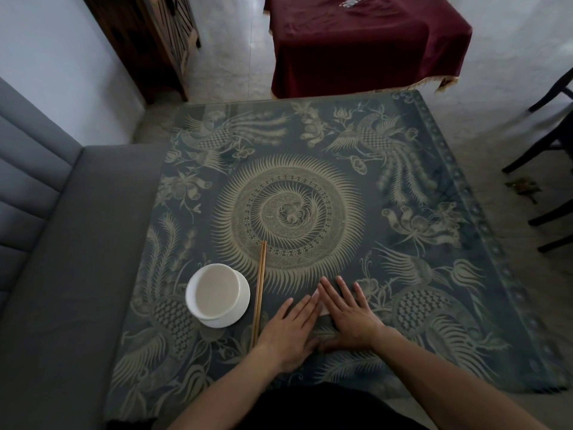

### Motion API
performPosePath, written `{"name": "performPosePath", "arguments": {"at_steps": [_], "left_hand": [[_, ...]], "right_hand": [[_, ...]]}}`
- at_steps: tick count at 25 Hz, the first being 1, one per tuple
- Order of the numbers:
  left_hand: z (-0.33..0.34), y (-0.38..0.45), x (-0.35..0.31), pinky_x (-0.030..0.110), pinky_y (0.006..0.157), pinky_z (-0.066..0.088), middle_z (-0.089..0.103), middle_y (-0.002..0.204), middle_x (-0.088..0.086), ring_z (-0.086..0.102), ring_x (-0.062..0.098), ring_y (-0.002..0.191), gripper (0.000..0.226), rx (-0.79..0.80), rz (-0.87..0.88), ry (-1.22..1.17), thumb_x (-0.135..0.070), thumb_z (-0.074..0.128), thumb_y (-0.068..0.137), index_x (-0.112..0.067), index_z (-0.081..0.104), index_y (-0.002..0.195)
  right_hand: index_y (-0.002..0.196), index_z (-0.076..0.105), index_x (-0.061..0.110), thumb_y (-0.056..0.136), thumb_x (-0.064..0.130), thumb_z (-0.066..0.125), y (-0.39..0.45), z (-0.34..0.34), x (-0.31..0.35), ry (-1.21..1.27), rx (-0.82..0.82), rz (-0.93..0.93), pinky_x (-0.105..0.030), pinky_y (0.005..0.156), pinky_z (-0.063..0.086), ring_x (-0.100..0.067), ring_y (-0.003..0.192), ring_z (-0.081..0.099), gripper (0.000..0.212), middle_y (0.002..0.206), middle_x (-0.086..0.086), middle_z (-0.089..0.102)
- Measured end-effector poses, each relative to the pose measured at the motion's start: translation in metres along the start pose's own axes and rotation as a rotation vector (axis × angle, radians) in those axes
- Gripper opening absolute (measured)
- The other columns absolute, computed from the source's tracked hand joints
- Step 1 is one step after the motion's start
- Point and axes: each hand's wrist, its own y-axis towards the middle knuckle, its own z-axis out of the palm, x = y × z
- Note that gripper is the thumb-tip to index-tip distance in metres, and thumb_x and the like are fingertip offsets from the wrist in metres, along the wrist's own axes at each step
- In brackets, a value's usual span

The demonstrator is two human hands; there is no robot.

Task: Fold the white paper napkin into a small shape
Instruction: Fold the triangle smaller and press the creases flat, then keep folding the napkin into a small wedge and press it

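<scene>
I see both hands flat on the desk (403,187), pressing the napkin (321,302). Left hand (290,328) and right hand (348,315) lie open, fingers spread, gripping nothing. Only a thin white sliver of the napkin shows between them. Chopsticks (259,290) and a white bowl (217,291) lie left.

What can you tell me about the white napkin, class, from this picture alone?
The white napkin is almost wholly hidden: only small pale slivers show between and beside the fingers. It lies flat on the patterned tablecloth, pressed under the left hand and right hand, right of the chopsticks. Its folded shape cannot be told.
</scene>
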Motion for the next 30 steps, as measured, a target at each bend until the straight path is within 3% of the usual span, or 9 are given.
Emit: {"name": "performPosePath", "arguments": {"at_steps": [4, 9, 15, 19, 21, 23, 25, 26, 30], "left_hand": [[0.012, -0.028, 0.009, 0.046, 0.117, -0.014, -0.021, 0.159, -0.006, -0.021, 0.014, 0.145, 0.068, 0.060, -0.016, 0.017, -0.048, 0.022, 0.101, -0.019, -0.011, 0.153], [0.012, -0.041, 0.004, 0.050, 0.117, -0.009, -0.018, 0.161, -0.006, -0.015, 0.018, 0.148, 0.066, 0.087, -0.067, 0.037, -0.046, 0.023, 0.102, -0.019, -0.008, 0.154], [0.009, -0.050, 0.007, 0.054, 0.118, 0.000, 0.005, 0.164, 0.002, 0.006, 0.025, 0.149, 0.059, 0.064, -0.047, 0.095, -0.043, 0.020, 0.103, -0.016, 0.009, 0.155], [0.000, -0.041, 0.005, 0.050, 0.109, 0.027, 0.042, 0.150, 0.009, 0.042, 0.031, 0.130, 0.047, -0.010, -0.018, 0.102, -0.031, 0.032, 0.099, -0.012, 0.042, 0.141], [-0.009, -0.032, 0.007, 0.044, 0.095, 0.037, 0.058, 0.126, 0.008, 0.053, 0.030, 0.110, 0.038, -0.079, -0.019, 0.097, -0.027, 0.035, 0.095, -0.014, 0.053, 0.125], [-0.019, -0.022, 0.010, 0.041, 0.085, 0.039, 0.059, 0.114, 0.007, 0.054, 0.029, 0.102, 0.032, -0.139, -0.057, 0.063, -0.025, 0.036, 0.095, -0.016, 0.055, 0.119], [-0.027, -0.009, 0.013, 0.040, 0.084, 0.041, 0.054, 0.121, 0.006, 0.052, 0.028, 0.106, 0.032, -0.158, -0.070, 0.027, -0.021, 0.039, 0.094, -0.017, 0.053, 0.122], [-0.030, -0.001, 0.014, 0.041, 0.088, 0.042, 0.049, 0.130, 0.006, 0.049, 0.028, 0.114, 0.034, -0.148, -0.047, 0.015, -0.020, 0.041, 0.094, -0.017, 0.050, 0.127], [-0.037, 0.021, 0.013, 0.048, 0.106, 0.033, 0.021, 0.158, 0.000, 0.025, 0.025, 0.139, 0.050, 0.006, 0.058, 0.036, -0.020, 0.045, 0.096, -0.021, 0.033, 0.145]], "right_hand": [[0.144, -0.036, 0.020, 0.061, 0.096, 0.040, -0.002, 0.001, 0.000, 0.011, -0.016, -0.003, -0.052, 0.112, -0.024, -0.022, 0.135, -0.044, 0.135, 0.149, 0.009, -0.045], [0.141, -0.040, 0.022, 0.058, 0.097, 0.039, -0.001, 0.000, 0.000, 0.027, -0.018, -0.006, -0.051, 0.112, -0.024, -0.021, 0.135, -0.044, 0.136, 0.149, 0.011, -0.045], [0.139, -0.041, 0.021, 0.058, 0.097, 0.039, -0.002, -0.002, 0.000, 0.031, -0.026, -0.002, -0.051, 0.112, -0.024, -0.021, 0.133, -0.045, 0.137, 0.148, 0.011, -0.044], [0.141, -0.039, 0.021, 0.054, 0.096, 0.039, -0.006, -0.001, 0.006, 0.068, -0.093, 0.013, -0.054, 0.115, -0.017, -0.023, 0.139, -0.037, 0.139, 0.153, 0.009, -0.038], [0.150, -0.026, 0.021, 0.062, 0.093, 0.042, -0.012, 0.004, 0.007, 0.150, -0.181, 0.092, -0.050, 0.119, -0.008, -0.023, 0.146, -0.024, 0.133, 0.159, 0.007, -0.025], [0.157, 0.003, 0.019, 0.076, 0.084, 0.042, -0.021, 0.010, 0.005, 0.211, -0.328, 0.237, -0.045, 0.118, 0.013, -0.023, 0.148, 0.008, 0.111, 0.164, 0.004, 0.011], [0.149, 0.035, 0.024, 0.085, 0.073, 0.042, -0.030, 0.012, 0.001, 0.194, -0.467, 0.364, -0.041, 0.104, 0.033, -0.022, 0.132, 0.036, 0.081, 0.146, 0.004, 0.043], [0.140, 0.046, 0.028, 0.087, 0.070, 0.043, -0.033, 0.013, 0.000, 0.193, -0.498, 0.411, -0.040, 0.097, 0.038, -0.021, 0.122, 0.043, 0.068, 0.135, 0.005, 0.050], [0.111, 0.055, 0.032, 0.086, 0.065, 0.051, -0.030, 0.005, 0.006, 0.287, -0.481, 0.526, -0.038, 0.086, 0.040, -0.019, 0.108, 0.046, 0.042, 0.114, 0.006, 0.053]]}}
